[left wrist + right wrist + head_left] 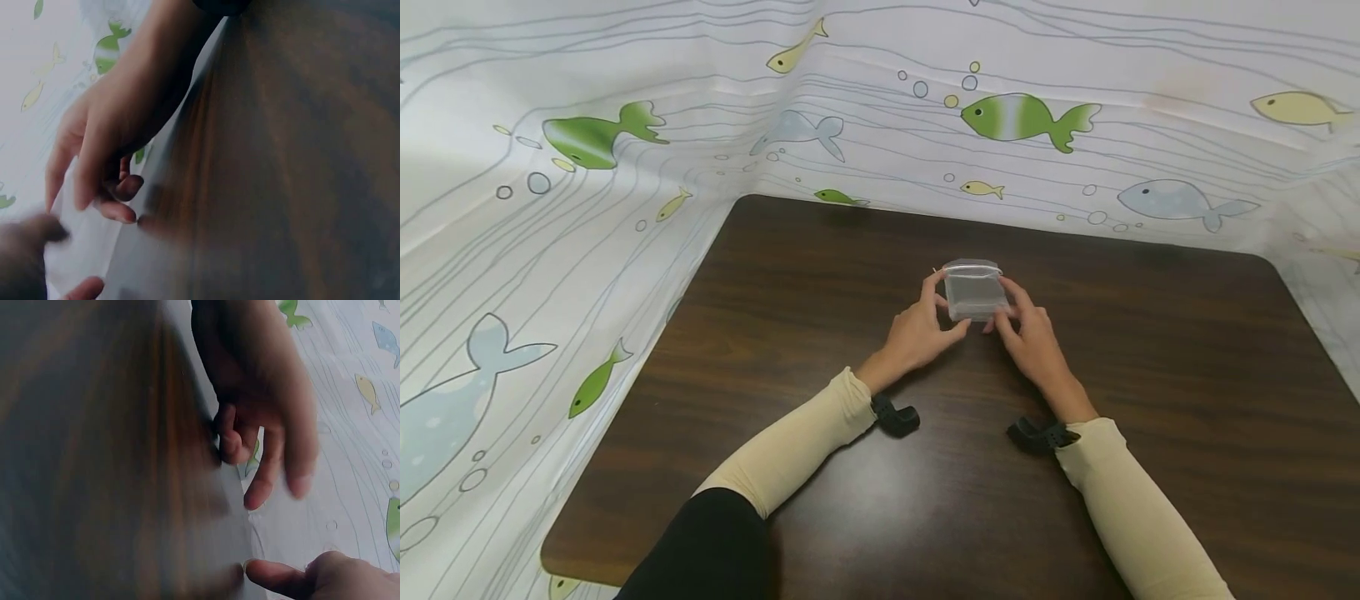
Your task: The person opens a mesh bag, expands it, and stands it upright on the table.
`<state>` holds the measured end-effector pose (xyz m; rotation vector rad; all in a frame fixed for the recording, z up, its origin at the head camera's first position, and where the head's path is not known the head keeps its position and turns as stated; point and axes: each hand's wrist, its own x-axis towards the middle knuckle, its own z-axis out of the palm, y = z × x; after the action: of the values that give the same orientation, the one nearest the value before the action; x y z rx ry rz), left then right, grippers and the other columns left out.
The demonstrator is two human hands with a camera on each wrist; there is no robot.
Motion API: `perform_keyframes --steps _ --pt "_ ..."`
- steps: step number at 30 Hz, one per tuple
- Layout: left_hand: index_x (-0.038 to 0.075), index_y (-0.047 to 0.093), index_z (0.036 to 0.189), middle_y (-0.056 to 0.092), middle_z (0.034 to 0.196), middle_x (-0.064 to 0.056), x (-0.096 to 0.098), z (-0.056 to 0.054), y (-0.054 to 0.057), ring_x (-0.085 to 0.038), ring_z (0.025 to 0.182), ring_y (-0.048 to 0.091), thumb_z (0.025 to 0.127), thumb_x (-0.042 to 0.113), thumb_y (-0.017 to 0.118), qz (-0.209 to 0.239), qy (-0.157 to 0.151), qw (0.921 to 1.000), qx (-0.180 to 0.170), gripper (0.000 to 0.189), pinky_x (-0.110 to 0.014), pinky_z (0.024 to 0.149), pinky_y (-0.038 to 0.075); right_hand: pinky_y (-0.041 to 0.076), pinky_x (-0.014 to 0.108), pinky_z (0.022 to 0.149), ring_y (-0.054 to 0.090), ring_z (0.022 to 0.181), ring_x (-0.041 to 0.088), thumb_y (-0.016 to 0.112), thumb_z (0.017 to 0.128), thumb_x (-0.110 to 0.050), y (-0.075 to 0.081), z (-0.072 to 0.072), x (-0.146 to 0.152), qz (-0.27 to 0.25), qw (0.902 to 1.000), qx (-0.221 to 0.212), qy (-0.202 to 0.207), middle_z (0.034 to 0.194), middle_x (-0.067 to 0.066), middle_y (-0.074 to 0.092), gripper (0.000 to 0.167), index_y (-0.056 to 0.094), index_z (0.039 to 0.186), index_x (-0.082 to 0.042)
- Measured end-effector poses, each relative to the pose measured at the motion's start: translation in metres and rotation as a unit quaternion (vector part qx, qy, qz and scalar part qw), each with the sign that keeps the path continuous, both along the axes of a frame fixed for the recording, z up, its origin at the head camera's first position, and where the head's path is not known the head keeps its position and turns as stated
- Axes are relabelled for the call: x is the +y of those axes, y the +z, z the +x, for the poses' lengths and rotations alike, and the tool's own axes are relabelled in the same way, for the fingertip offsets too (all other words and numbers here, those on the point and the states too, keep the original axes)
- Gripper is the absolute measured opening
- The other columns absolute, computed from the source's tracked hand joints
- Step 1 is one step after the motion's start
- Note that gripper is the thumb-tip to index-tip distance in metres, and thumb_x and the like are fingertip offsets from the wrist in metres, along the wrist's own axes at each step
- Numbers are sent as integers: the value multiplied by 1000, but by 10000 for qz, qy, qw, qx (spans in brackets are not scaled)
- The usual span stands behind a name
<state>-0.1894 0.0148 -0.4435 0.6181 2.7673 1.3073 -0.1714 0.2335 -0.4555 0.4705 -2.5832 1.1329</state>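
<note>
Small clear plastic box w/ hinged lid (974, 291) sits on dark brown wood-grain counter (1150, 375), roughly mid-counter, toward far edge.

Left hand (917, 333) on box's left side: index finger up along left wall, thumb at near lower corner, fingers curled round it, gripping the box. Right hand (1030, 333) on box's right side: fingers along right wall & near front edge, pinching it. Box held between both hands; lid looks shut, translucent, contents not discernible.

Wrist views blurred. Left wrist view: left hand (106, 144) w/ fingers bent, pale box surface below, tip of other hand's finger at bottom edge. Right wrist view: right hand (262, 406) fingers bent downward, other hand's thumb at lower right.

Cream sleeves on both forearms, black straps at wrists. White curtain w/ green, yellow & blue fish print (587, 208) surrounds counter on left & back.
</note>
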Motion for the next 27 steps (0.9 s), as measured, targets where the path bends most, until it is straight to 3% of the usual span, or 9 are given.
perform_keyframes --steps 5,8,12,16,20,24,27 --pt "10 38 153 76 116 -5 2 -1 -1 -6 56 47 103 21 62 30 255 9997 27 57 -22 52 34 44 46 83 28 43 0 57 106 -9 1 3 -4 196 9992 -277 200 80 8 78 54 39 157 -4" --pt "11 42 151 77 111 -2 3 -2 -2 -5 53 44 103 17 60 77 248 9996 59 51 -22 50 33 43 46 87 35 48 4 59 106 -12 1 5 -4 275 9987 -349 230 76 7 76 56 37 157 -4" --pt "12 44 150 78 100 2 2 -1 -3 -6 51 41 103 17 59 66 233 9996 165 49 -23 51 33 39 33 62 41 50 6 53 107 -11 0 6 -5 468 9987 -163 70 70 3 70 52 38 156 -3" --pt "12 44 149 70 79 5 2 0 -4 -7 55 44 100 16 60 13 410 9987 301 52 -25 55 35 31 27 51 33 45 1 51 102 -5 0 5 -8 703 9975 22 29 57 -4 54 55 39 155 -2" --pt "11 40 152 62 72 5 3 2 -4 -9 56 48 97 15 59 -141 623 9972 395 58 -26 54 36 28 27 50 25 46 -1 55 94 -3 1 6 -9 854 9962 134 46 54 -7 42 60 41 153 0" --pt "10 34 155 58 67 4 3 0 -4 -9 49 44 98 14 58 -488 809 9936 623 62 -24 46 31 29 27 54 24 48 0 58 91 -2 0 4 -9 999 9947 253 -5 56 -6 42 63 44 152 -2" --pt "7 35 156 56 65 3 2 0 -5 -9 45 40 98 13 58 -860 750 9897 861 62 -24 42 27 30 28 54 25 47 0 59 90 -1 -1 3 -9 1149 9926 387 -52 55 -5 46 61 47 150 -1"
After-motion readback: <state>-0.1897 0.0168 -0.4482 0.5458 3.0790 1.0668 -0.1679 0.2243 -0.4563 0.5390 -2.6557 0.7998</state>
